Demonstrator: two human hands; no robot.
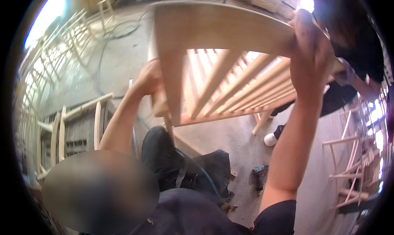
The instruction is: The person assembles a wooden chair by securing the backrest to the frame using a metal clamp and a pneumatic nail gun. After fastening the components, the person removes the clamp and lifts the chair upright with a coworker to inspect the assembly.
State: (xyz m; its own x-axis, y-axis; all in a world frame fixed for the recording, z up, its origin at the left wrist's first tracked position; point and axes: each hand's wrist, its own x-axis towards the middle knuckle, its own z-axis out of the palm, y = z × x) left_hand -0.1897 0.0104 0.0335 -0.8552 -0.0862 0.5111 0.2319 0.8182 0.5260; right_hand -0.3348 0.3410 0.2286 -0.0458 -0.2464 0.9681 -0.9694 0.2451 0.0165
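The person holds a pale wooden frame with slats up in front of the head, in the middle of the view, lifted off the floor. The right hand has its grip closed over the thick top rail at the right end of the frame. The left hand is at the left side, behind the broad upright post; its fingers are partly hidden by the wood, so I cannot tell if the grip is closed or only resting there.

Around the frame the room is crowded. On the left, near, a chair frame stands beside the person's arm, and farther left a row of unfinished chairs runs along the bright wall. A cable lies in loops on the concrete floor far behind the frame. On the right, more wooden chair parts stand close to the edge of the view. Another person in dark clothes is just behind the right end of the frame, with a white shoe on the floor under it. A dark power drill lies on the floor near the person's knees, which are in black trousers.

The open floor is mainly under and behind the frame, in the middle; both sides are narrow because of the chairs.
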